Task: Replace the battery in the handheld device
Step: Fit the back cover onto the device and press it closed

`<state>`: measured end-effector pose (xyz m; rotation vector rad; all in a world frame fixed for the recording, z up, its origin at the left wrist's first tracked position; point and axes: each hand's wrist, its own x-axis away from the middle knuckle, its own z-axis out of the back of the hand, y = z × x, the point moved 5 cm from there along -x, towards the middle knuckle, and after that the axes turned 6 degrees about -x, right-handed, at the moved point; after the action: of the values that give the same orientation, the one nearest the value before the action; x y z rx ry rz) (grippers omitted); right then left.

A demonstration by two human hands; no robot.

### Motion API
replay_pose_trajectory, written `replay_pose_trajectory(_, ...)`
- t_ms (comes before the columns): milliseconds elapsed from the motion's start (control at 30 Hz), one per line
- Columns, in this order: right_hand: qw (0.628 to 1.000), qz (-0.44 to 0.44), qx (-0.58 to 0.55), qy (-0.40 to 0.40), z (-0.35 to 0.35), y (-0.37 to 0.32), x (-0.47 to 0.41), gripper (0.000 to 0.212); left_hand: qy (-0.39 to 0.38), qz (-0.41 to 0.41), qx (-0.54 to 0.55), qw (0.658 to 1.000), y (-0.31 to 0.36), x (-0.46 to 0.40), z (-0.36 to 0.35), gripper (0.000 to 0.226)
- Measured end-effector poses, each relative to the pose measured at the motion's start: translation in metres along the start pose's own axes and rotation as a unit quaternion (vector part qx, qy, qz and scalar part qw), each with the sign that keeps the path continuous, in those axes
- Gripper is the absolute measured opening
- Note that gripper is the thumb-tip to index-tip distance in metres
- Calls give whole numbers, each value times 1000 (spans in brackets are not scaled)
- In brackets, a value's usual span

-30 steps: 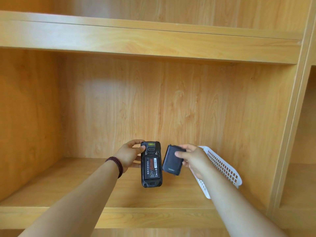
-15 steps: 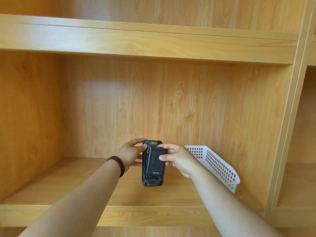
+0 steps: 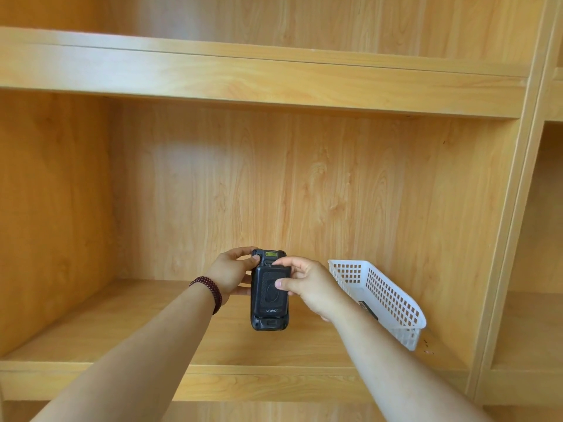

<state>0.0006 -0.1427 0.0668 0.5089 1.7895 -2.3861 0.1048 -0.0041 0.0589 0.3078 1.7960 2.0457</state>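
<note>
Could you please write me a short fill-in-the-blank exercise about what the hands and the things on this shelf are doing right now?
1. The left hand holds the black handheld device near its ____ end.
2. The right hand presses its thumb on the device's back ____.
3. The white basket stands on the ____ side of the wooden shelf.
4. A beaded bracelet sits on the ____ wrist.

Missing words: top; cover; right; left

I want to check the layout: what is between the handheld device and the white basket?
In the head view, the right hand lies between the handheld device and the white basket, its thumb and fingers on the device's back cover.
</note>
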Motion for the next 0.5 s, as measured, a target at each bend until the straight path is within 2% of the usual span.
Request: replay_pose_trajectory(500, 998, -3, 55, -10, 11, 8, -3, 33, 5, -7, 1, 1000, 5, 1, -4, 27)
